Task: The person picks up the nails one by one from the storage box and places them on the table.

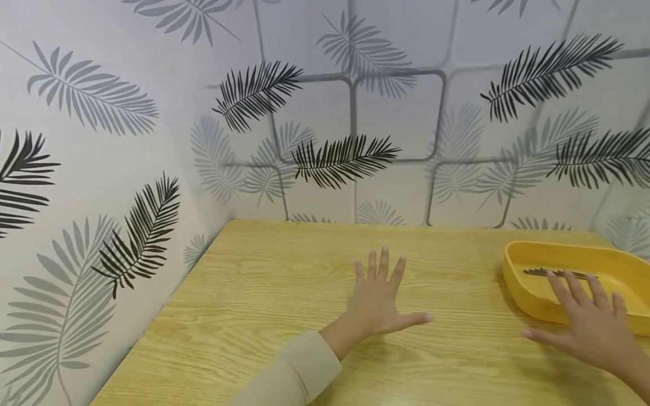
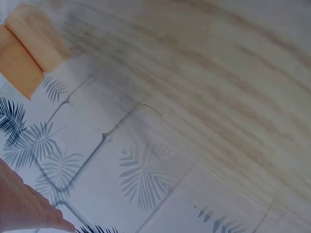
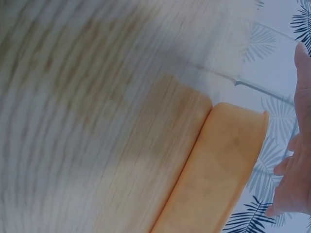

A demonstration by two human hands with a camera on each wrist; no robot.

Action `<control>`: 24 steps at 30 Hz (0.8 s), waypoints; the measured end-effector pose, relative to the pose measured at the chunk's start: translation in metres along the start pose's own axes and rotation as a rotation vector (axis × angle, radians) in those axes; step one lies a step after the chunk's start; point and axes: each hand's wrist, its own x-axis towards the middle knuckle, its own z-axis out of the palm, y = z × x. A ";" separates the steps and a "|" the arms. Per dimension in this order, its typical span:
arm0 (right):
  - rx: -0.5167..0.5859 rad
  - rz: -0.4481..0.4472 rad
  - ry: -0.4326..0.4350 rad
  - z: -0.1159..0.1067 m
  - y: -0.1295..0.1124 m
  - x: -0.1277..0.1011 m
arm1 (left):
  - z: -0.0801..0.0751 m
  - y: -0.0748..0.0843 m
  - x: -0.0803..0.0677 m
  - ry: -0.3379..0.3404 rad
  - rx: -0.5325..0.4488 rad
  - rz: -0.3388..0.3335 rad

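Observation:
My left hand [image 1: 376, 304] is held over the middle of the wooden table, fingers straight and spread, thumb out to the right, nothing in it. At the right, my right hand [image 1: 591, 327] overlaps the near side of a yellow plastic tray [image 1: 528, 301] in the head view, its fingers also straight and spread. Inside the tray lies a small bunch of thin dark sticks [image 1: 538, 272], partly hidden by the right fingertips. In the right wrist view the right hand [image 3: 294, 170] shows at the right edge, apart from the tray's side wall [image 3: 214, 170].
The light wooden table [image 1: 284, 270] meets a patterned wall [image 1: 396, 192] at the back. Another wall [image 1: 76, 169] with leaf prints runs along the table's left edge. The tray stands near the back right corner.

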 end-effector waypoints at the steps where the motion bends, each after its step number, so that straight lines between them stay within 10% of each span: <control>1: -0.003 0.006 -0.001 0.000 0.001 0.000 | 0.000 0.001 0.001 0.005 0.005 -0.002; 24: 0.081 0.118 0.037 -0.002 0.042 -0.005 | 0.015 0.027 0.030 0.007 -0.008 -0.027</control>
